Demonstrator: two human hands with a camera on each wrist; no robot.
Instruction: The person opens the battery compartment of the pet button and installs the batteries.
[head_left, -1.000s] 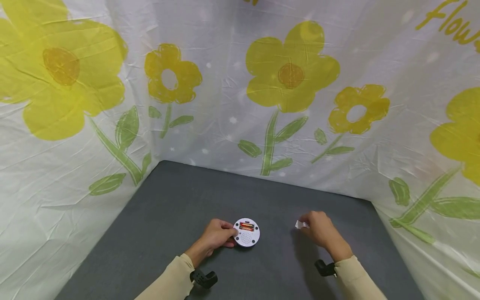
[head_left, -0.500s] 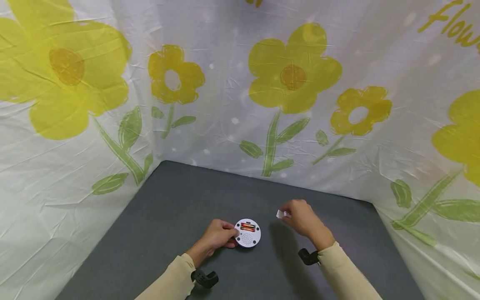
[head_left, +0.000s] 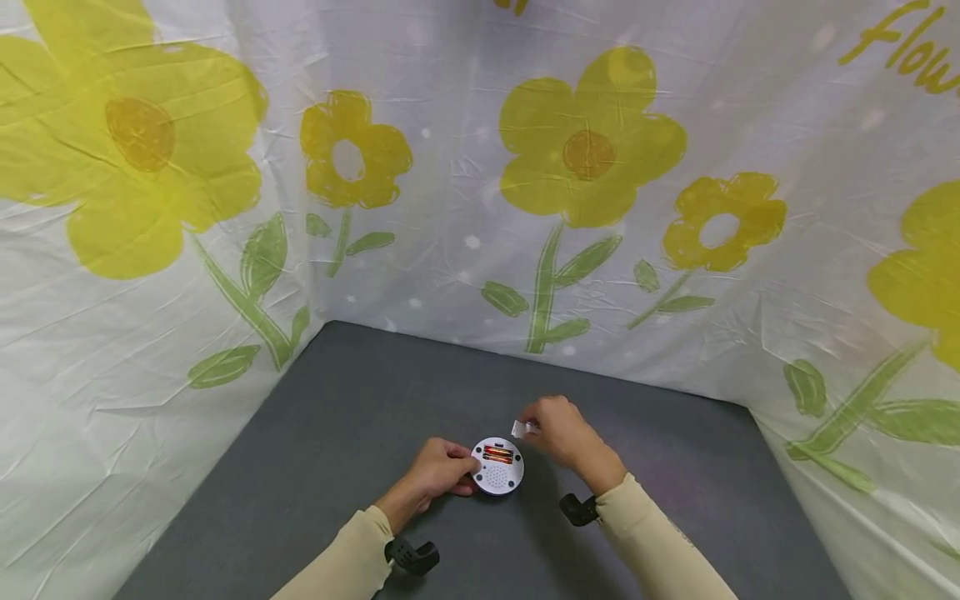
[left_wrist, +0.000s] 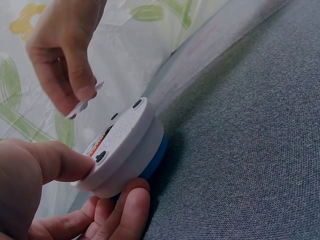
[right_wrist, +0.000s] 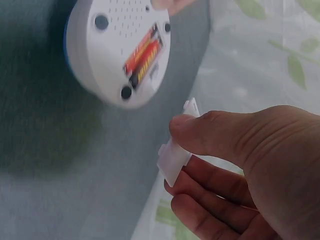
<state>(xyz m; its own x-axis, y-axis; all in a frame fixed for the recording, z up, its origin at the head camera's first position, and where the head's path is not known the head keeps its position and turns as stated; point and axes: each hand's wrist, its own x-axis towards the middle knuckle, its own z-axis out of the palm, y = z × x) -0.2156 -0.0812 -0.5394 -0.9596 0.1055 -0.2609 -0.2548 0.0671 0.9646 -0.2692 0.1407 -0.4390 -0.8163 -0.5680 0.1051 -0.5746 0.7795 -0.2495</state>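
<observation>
A round white device [head_left: 497, 478] with a blue far side shows its speaker holes, dark round feet and an uncovered battery compartment. Two red-and-black batteries [right_wrist: 143, 55] lie side by side in that compartment. My left hand [head_left: 438, 471] pinches the device's left edge, thumb on the holed face and fingers beneath, as the left wrist view shows. Between thumb and fingers my right hand [head_left: 558, 432] holds a small white battery cover [right_wrist: 175, 155] with little tabs. That cover is just above and beyond the device, apart from it.
A dark grey cloth-covered table [head_left: 405, 375] lies under both hands. White curtains [head_left: 450, 192] printed with yellow flowers and green leaves stand along its back and sides. Black wrist bands [head_left: 412, 557] sit on both forearms.
My right hand has moved left with the battery cover, from well right of the device to close beside its upper edge. The left hand keeps its hold on the device in nearly the same place.
</observation>
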